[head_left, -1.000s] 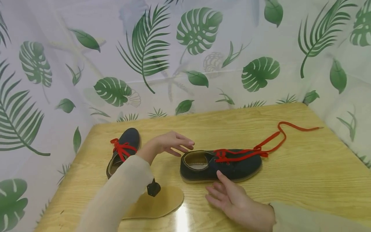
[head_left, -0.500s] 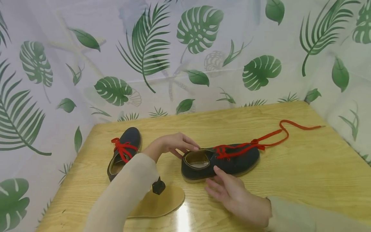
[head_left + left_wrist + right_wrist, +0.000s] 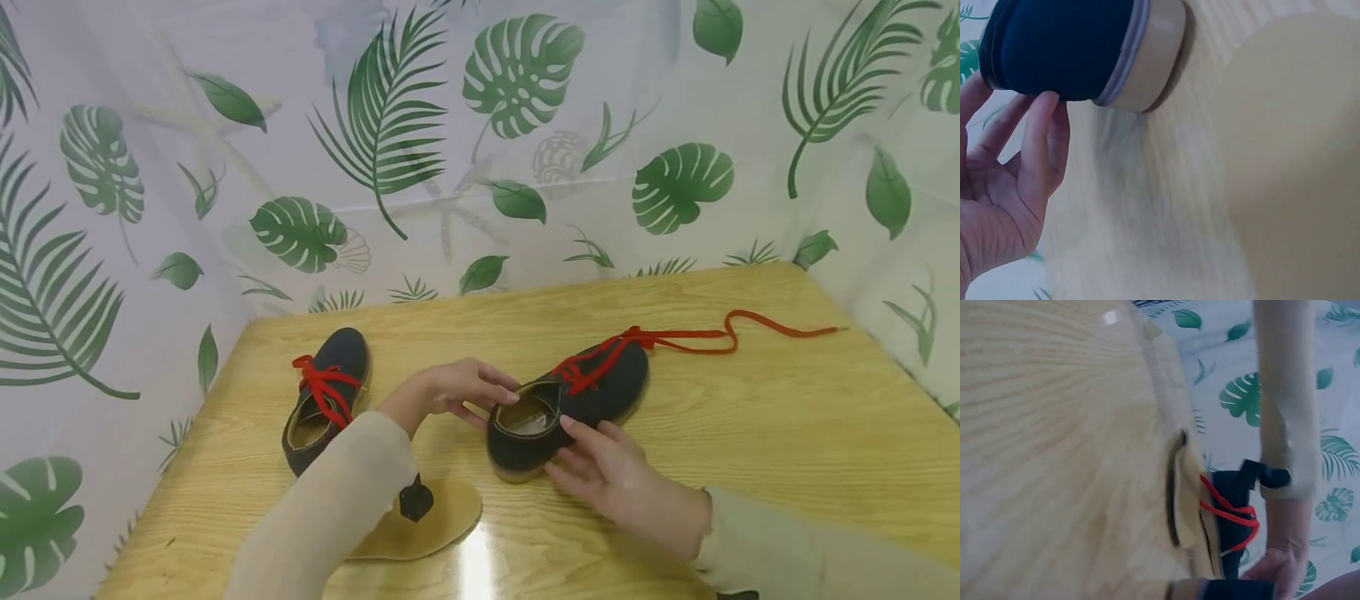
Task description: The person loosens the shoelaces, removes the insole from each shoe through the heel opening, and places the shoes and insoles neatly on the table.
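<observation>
A dark navy shoe (image 3: 618,385) with a tan sole lies toe away to the right, its loosened red lace (image 3: 693,335) trailing across the table. My left hand (image 3: 463,390) holds the collar on the far side of the heel; in the left wrist view its fingers touch the dark heel (image 3: 1066,47). My right hand (image 3: 626,482) grips the near side, thumb by the opening and the other fingers lower along the side, partly hidden. The opening shows a pale inside. A loose tan insole (image 3: 450,521) lies beneath my left forearm.
A second navy shoe (image 3: 341,354) with a tied red bow stands at the left, partly behind my left sleeve (image 3: 337,483). A black device (image 3: 416,500) hangs at my left wrist. Leaf-printed cloth (image 3: 420,167) rises behind the wooden table (image 3: 765,433).
Both hands have come onto the shoe. Its toe has swung away from me and its heel has shifted slightly right, and the lace knot has moved back and left.
</observation>
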The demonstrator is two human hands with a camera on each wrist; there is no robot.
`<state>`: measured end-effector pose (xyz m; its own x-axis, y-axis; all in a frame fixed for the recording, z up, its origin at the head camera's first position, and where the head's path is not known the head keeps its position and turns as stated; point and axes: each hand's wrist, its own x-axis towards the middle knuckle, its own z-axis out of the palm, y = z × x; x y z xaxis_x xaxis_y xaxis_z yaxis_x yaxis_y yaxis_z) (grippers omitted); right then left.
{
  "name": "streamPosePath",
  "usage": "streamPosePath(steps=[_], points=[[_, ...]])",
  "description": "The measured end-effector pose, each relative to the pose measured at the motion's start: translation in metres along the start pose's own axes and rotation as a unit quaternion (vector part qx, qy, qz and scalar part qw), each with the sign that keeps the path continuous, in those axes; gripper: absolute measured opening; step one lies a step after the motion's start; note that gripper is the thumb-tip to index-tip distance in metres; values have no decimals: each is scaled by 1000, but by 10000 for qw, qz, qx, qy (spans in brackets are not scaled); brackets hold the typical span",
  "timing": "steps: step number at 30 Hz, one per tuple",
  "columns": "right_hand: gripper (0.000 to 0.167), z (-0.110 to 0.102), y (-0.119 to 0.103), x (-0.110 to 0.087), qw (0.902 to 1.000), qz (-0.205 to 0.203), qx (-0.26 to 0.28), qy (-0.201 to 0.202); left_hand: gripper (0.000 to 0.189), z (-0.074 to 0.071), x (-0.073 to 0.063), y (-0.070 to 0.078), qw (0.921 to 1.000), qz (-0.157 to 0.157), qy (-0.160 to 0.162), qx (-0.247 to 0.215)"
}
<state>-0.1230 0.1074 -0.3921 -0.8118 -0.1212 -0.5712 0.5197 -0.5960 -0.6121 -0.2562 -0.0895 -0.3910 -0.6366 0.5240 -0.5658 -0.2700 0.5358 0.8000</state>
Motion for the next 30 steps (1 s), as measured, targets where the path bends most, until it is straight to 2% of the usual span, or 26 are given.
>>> streamPosePath(steps=[4,10,17,21,30], points=[[101,-1,-9,4,9996,266,-111,62,43,10,0,-5,9992,12,59,-391],[100,-10,-16,10,9967,183,-778,126,48,26,-4,-9,9951,129,193,-956],[100,-25,-28,31,9865,308,-1587,263,51,43,-9,-10,9888,245,412,-1410],[100,-32,-35,40,9823,351,-1806,347,53,54,-7,-10,9843,352,469,-1664],[83,-26,-51,23,9717,284,-2324,313,50,73,3,-10,9718,412,920,-2132]])
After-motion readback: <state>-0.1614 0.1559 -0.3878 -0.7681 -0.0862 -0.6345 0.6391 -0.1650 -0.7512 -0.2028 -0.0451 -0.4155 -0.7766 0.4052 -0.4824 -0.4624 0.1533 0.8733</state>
